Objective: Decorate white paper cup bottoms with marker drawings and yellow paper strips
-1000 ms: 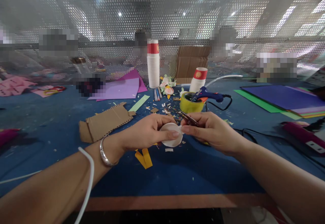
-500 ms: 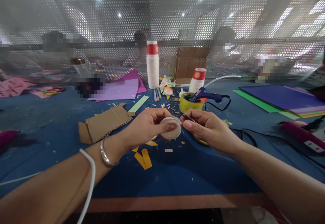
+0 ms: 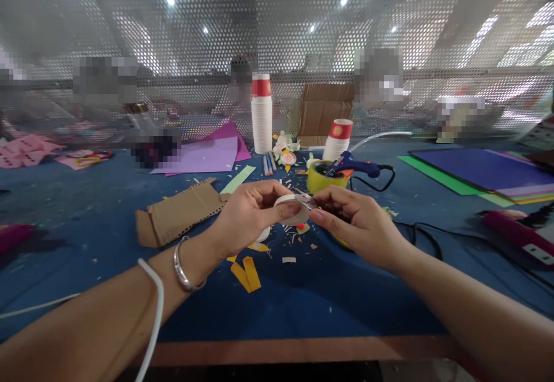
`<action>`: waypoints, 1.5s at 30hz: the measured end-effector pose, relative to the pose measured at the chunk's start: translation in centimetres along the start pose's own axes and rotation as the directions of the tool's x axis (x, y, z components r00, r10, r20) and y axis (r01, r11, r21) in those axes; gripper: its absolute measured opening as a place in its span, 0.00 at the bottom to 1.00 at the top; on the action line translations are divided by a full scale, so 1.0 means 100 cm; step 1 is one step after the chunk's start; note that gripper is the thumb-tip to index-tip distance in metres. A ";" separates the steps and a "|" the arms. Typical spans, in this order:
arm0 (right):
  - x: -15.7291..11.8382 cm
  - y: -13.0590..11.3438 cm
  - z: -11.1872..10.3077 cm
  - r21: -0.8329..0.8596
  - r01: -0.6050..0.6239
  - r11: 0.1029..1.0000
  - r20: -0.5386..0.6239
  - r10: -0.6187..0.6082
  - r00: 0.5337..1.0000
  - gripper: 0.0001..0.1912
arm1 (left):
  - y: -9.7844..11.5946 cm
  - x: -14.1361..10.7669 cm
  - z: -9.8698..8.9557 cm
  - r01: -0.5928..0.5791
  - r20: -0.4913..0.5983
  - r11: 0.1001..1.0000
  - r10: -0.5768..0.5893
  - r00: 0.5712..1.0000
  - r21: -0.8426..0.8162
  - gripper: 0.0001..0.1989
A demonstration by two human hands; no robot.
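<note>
My left hand (image 3: 255,212) is closed on a round white paper disc (image 3: 298,216) that looks like a cup bottom, thumb on its face and fingers behind. My right hand (image 3: 361,223) is closed around what look like scissors (image 3: 306,199); their metal blades meet the disc's upper right edge, and the handles are mostly hidden. Below the hands lie yellow-orange paper strips (image 3: 246,275), a small white paper scrap (image 3: 289,259) and other cuttings. A folded piece of corrugated cardboard (image 3: 182,212) rests left of my left hand.
Beyond the hands stand a tall paper cup stack (image 3: 262,122), a shorter stack (image 3: 338,139), markers (image 3: 269,164) and a yellow tape roll (image 3: 324,181) with a blue glue gun (image 3: 361,165) on it. Coloured sheets (image 3: 480,168) and a power strip (image 3: 515,229) lie right. A perforated screen (image 3: 281,41) rises behind.
The disc has tilted in my left hand, its face turned more downward. The blades in my right hand have moved left onto its edge.
</note>
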State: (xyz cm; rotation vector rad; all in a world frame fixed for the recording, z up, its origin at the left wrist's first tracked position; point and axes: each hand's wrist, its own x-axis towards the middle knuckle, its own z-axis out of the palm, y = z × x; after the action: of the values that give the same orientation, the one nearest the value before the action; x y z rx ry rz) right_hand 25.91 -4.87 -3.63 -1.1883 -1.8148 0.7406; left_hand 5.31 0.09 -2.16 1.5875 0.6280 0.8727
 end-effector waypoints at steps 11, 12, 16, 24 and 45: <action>-0.004 -0.005 -0.001 -0.098 0.035 0.995 0.002 -0.035 0.999 0.16 | -0.003 -0.001 0.001 -0.018 0.054 1.000 0.017 0.998 0.011 0.07; -0.004 -0.005 -0.001 -0.102 0.043 0.994 0.001 -0.043 0.999 0.16 | -0.003 -0.001 0.001 -0.021 0.058 1.000 0.021 0.998 0.006 0.07; -0.005 -0.006 -0.002 -0.111 0.050 0.993 0.010 -0.049 0.999 0.17 | -0.002 0.000 -0.001 -0.055 0.077 0.998 0.055 0.995 -0.007 0.06; -0.008 -0.007 -0.004 -0.124 0.034 0.992 0.027 -0.031 0.999 0.18 | 0.002 -0.001 0.000 -0.116 0.099 0.993 0.112 0.989 0.030 0.05; -0.009 -0.006 -0.004 -0.183 0.104 0.978 0.024 -0.101 0.995 0.17 | 0.001 -0.002 0.000 -0.045 0.086 0.999 0.044 0.995 0.011 0.07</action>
State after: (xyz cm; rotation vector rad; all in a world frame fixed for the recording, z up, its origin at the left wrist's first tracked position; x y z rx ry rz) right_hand 26.20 -5.90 -3.24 -1.1981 -1.9746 0.5328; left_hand 5.22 -0.10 -2.14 1.6469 0.5406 0.8299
